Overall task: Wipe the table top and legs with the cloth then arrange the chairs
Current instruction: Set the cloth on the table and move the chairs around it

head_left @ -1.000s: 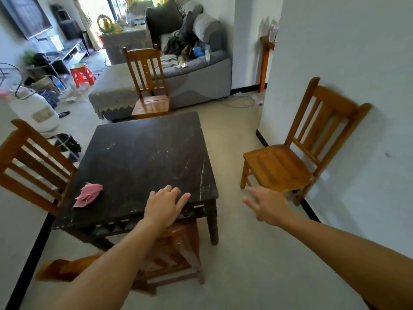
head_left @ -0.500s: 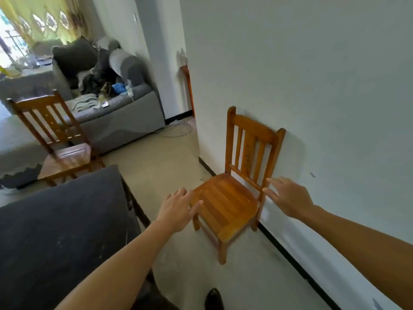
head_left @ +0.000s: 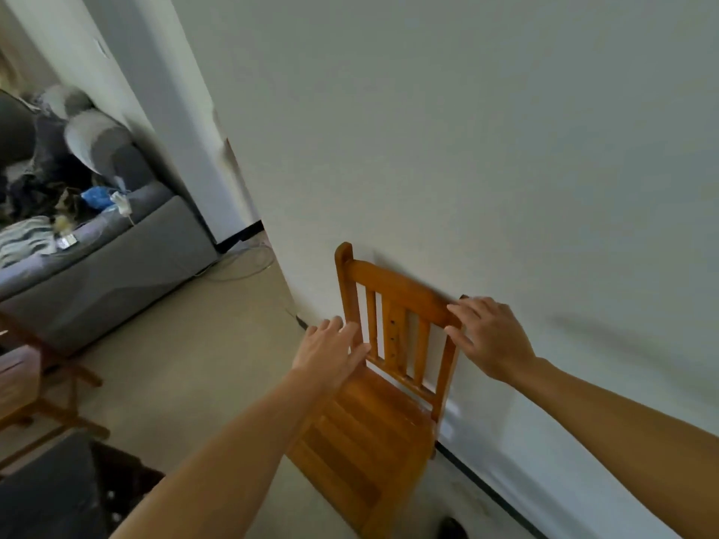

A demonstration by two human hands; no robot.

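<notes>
Chair (head_left: 373, 429), head view: wooden, slatted back, stands by wall (head_left: 467, 149), backrest toward it, seat facing room. My right hand (head_left: 492, 340) at top right corner of backrest; fingers (head_left: 465, 309) nearly straight, slightly spread, laid on top rail, thumb against right post, not wrapped round. My left hand (head_left: 330, 354) at left post, lower down; fingers straight, close together; contact with post unclear. Grey sofa (head_left: 116, 258) far left, cluttered. Dark table (head_left: 42, 496) corner bottom left, second chair (head_left: 17, 383) beyond it, blurred.

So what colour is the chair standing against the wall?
The chair is warm orange-brown varnished wood with a slatted back; the head view shows it clearly.
</notes>
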